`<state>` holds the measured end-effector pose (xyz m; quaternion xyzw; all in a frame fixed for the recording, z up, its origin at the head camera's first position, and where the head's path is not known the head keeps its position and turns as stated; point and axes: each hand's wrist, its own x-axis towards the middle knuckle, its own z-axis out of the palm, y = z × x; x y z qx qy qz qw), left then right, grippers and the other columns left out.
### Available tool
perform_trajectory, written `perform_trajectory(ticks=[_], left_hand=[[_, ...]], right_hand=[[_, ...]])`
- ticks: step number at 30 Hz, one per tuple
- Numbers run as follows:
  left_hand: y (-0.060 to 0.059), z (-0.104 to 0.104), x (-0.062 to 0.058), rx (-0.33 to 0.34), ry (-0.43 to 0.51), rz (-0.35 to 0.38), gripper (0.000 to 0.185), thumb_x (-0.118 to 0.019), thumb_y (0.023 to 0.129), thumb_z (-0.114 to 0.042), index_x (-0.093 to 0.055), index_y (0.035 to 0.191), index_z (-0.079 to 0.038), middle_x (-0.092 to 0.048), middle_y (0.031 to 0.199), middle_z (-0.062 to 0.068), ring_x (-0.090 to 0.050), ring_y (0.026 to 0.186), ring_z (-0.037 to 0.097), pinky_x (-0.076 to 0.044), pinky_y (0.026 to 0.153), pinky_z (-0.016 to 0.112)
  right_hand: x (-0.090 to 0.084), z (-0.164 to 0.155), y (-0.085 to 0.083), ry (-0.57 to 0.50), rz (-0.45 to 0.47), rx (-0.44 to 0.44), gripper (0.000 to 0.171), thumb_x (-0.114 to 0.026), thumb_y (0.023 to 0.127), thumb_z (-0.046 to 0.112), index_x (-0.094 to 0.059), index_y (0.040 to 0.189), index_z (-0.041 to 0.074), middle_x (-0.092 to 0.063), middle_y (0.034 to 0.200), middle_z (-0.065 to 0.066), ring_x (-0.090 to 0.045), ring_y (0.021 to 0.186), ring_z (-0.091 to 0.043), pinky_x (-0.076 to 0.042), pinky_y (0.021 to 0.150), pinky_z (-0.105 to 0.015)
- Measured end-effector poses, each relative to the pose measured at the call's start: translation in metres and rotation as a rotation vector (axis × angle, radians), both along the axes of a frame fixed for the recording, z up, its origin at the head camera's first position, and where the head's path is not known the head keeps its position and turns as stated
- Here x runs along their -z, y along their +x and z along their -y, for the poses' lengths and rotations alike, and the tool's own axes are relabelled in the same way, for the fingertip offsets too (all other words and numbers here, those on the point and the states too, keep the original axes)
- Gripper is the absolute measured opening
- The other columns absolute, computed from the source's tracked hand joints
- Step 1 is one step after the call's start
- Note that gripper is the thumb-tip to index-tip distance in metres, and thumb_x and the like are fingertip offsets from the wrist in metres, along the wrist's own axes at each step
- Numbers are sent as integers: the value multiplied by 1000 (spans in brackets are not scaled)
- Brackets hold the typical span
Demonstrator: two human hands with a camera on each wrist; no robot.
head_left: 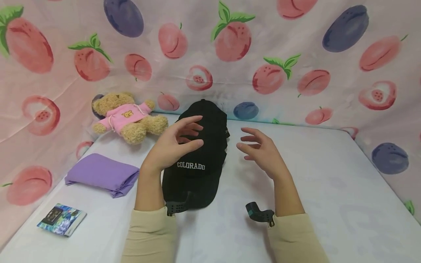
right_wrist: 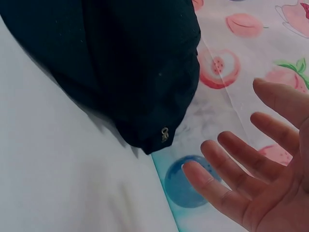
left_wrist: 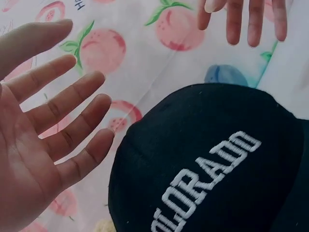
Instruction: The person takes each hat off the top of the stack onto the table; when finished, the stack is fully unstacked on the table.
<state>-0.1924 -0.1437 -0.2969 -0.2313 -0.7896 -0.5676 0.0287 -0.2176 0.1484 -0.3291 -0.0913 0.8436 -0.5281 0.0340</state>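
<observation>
I observe a black cap [head_left: 197,157] lettered COLORADO lying on the white mattress [head_left: 329,190], brim toward me, crown toward the fruit-print sheet [head_left: 279,54] at the back. My left hand [head_left: 174,144] hovers over the cap's left flank, fingers spread and straight, gripping nothing; the left wrist view shows the palm clear of the fabric. My right hand [head_left: 260,149] hangs just beside the cap's right side, fingers relaxed and parted, also holding nothing. I judge the step in hand to be the approach to the cap, with both hands flanking it and no contact made. The next move calls for both hands to close in evenly on the crown. A teddy bear [head_left: 129,117], a folded purple cloth [head_left: 102,174] and a small packet [head_left: 61,219] lie well apart to the left.
</observation>
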Motion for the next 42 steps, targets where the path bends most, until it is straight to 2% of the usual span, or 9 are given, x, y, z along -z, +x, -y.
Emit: perform_trajectory(ticks=[9,15,23,28,32,35,39,42], left_hand=[[1,13,1,-90,-70,28,60,-79,90,-12,-57,146,-10,-63,132,16,-58,119,29,-46,96,42],[-2,28,7,-154,-102,77,62,-78,90,-13,-56,148,-11,-60,135,16,-55,123,31,-45,100,44],[1,53,15,-162,-155,165,71,-80,90,-18,-49,154,-15,-53,150,16,-49,141,36,-42,114,57],[3,62,25,-155,-203,231,77,-81,89,-20,-45,157,-17,-49,154,17,-46,144,39,-41,114,59],[3,65,33,-124,-205,287,81,-81,88,-17,-40,159,-15,-45,156,21,-42,145,42,-41,114,59],[2,65,40,-112,-187,343,83,-81,87,-15,-38,159,-13,-44,154,24,-44,144,43,-46,110,54],[0,66,47,-122,-185,429,82,-80,87,-14,-37,157,-9,-45,149,25,-50,137,41,-53,95,42],[-2,67,49,-137,-207,465,83,-80,88,-15,-35,158,-9,-43,150,26,-50,135,41,-55,89,40]], right_hand=[[8,16,-1,-59,51,-49,61,-75,95,30,-51,151,23,-56,147,-14,-62,129,-36,-60,93,-47],[15,25,-1,-106,99,-92,60,-75,95,25,-53,150,20,-54,149,-16,-62,128,-36,-61,92,-46],[21,30,1,-126,111,-85,58,-77,93,21,-56,147,18,-57,147,-14,-63,127,-36,-62,88,-45],[28,32,1,-118,160,-68,60,-77,92,19,-55,148,17,-51,152,-17,-60,130,-39,-62,89,-47],[31,34,3,-136,196,-71,60,-77,92,14,-55,147,16,-49,152,-18,-58,131,-41,-61,89,-51],[33,37,4,-159,210,-74,59,-76,91,11,-55,147,15,-49,152,-19,-58,130,-42,-61,88,-52],[37,41,5,-181,227,-71,59,-76,91,8,-56,146,15,-47,152,-20,-60,129,-42,-62,86,-51],[40,42,5,-197,229,-57,59,-76,90,7,-57,145,14,-47,151,-21,-60,129,-43,-62,85,-52]])
